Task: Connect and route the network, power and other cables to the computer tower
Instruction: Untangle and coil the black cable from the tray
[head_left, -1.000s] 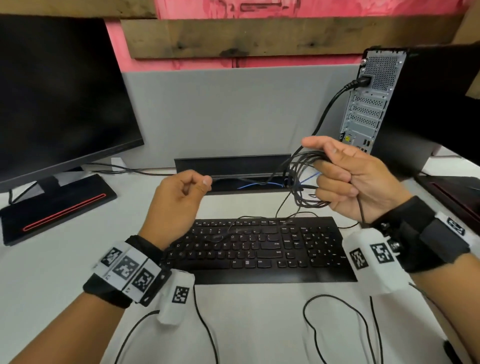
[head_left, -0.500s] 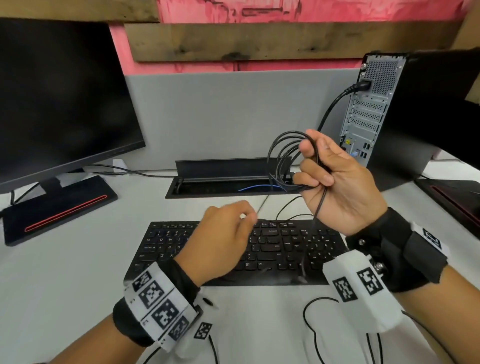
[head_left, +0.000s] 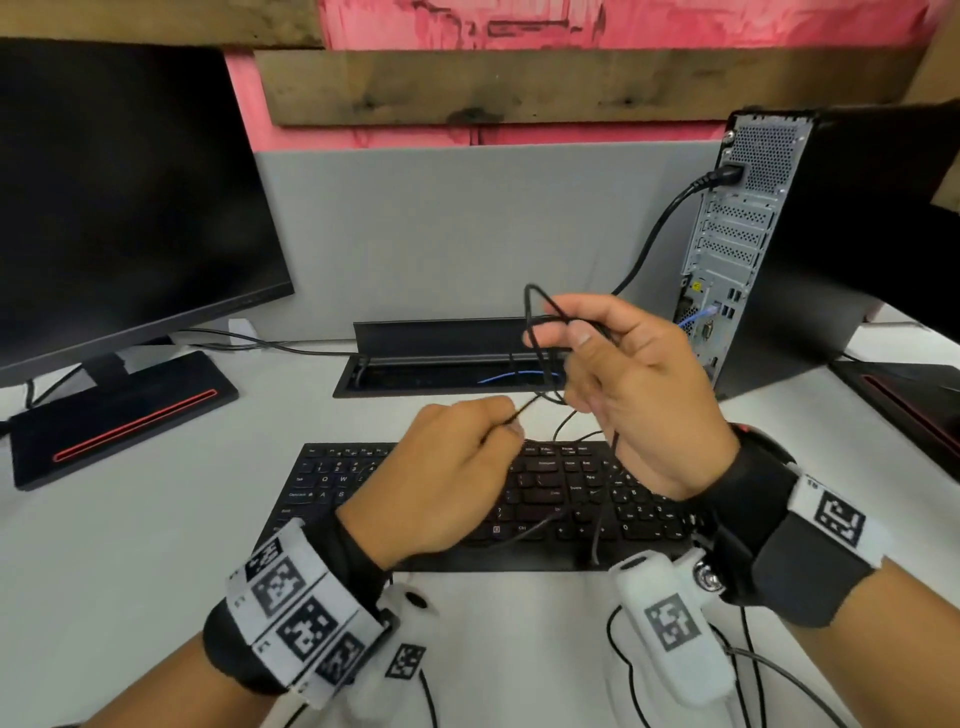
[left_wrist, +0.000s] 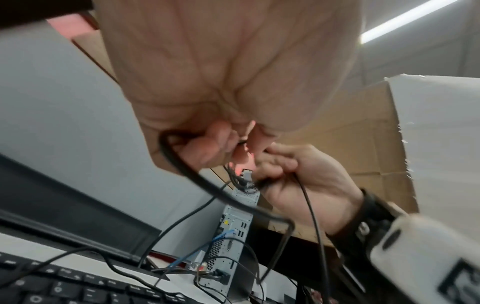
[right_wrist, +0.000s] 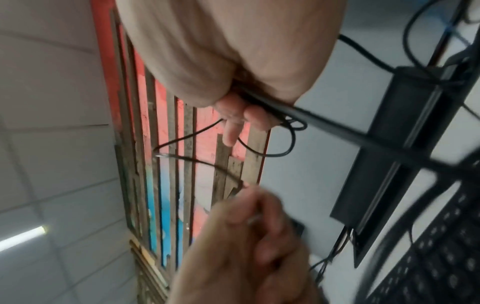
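Note:
A thin black cable (head_left: 534, 332) is looped in my right hand (head_left: 566, 332), whose thumb and fingers curl round the loops above the keyboard (head_left: 561, 499). My left hand (head_left: 511, 423) pinches a strand of the same cable just below and left of the right hand. In the left wrist view the cable (left_wrist: 182, 164) runs out from the pinching fingers (left_wrist: 218, 142). The computer tower (head_left: 748, 234) stands at the right with its rear panel facing me. A thick black power cable (head_left: 670, 208) is plugged in near its top, a blue network cable (head_left: 696, 314) lower down.
A dark monitor (head_left: 119, 208) on a black stand fills the left. An open cable hatch (head_left: 441, 338) lies in the desk behind the keyboard, before a grey partition (head_left: 467, 234). Thin wires (head_left: 623, 639) from my wrist cameras trail over the near desk.
My left hand came back from the left, crossed the keyboard and now pinches a strand just under the right hand. The right hand shifted slightly left, and fewer loops show in it.

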